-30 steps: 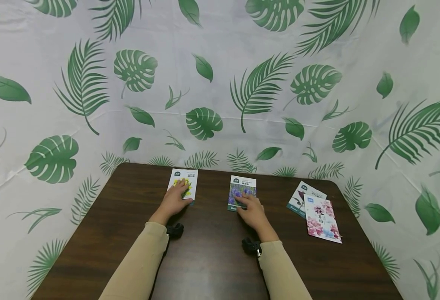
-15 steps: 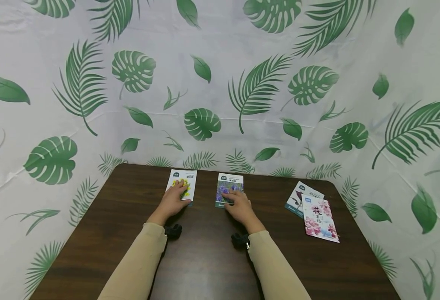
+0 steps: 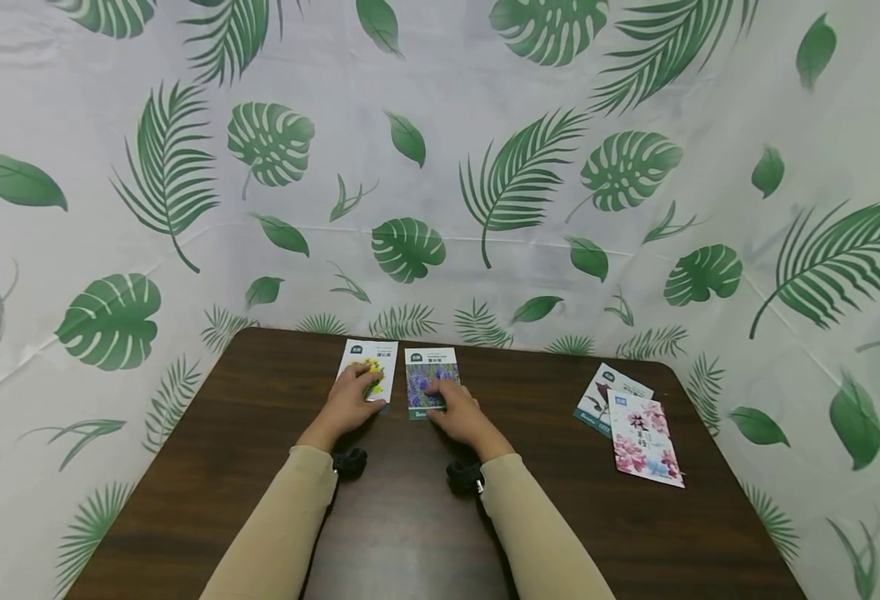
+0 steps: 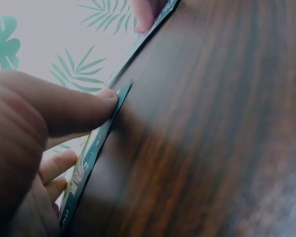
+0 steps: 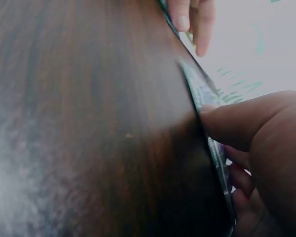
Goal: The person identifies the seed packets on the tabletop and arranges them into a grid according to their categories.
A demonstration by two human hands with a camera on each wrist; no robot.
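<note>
Purple-flower seed packet (image 3: 430,382) slid left under right hand (image 3: 458,414), now just beside yellow-flower seed packet (image 3: 372,372). Left hand (image 3: 350,400) rests on that. Both hands' fingers flat, relaxed, pressing packets to bench (image 3: 410,517).

Two seed packets lie side by side near the far edge of the counter (image 3: 410,517), the left packet (image 3: 369,372) just beside the right packet (image 3: 429,382). The left hand (image 3: 348,400) rests on the left one, the right hand (image 3: 457,412) on the right one. Well apart to the right lie two overlapping packets (image 3: 631,421), one partly on the other.
</note>
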